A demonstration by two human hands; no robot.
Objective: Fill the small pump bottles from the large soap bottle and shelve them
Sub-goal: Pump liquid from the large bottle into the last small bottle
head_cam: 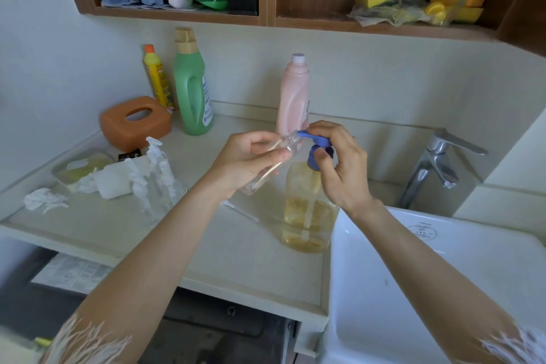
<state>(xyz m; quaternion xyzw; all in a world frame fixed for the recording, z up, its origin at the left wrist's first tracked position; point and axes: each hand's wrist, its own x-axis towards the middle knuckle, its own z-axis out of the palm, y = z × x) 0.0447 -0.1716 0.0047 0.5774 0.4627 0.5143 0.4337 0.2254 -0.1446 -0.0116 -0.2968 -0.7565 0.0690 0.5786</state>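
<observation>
Around: green bottle [193, 89] and pink bottle [293, 97] along the desk's [236, 254] back edge; sink [443, 289] right.
Small bottle [267, 165]: tilted, mouth up-right at the blue pump [316, 142] spout (clamped in left hand [245, 162] fingers).
Large soap bottle [308, 210]: upright, right edge; right hand [339, 162] fingers curled on its pump.

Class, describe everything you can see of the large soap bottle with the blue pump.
The large soap bottle is clear, plastic-looking and about half full of amber liquid, with a pale dip tube showing inside. It stands upright on the counter beside the white sink. The right hand presses its blue pump head, whose spout meets the small clear bottle held tilted by the left hand.
</observation>
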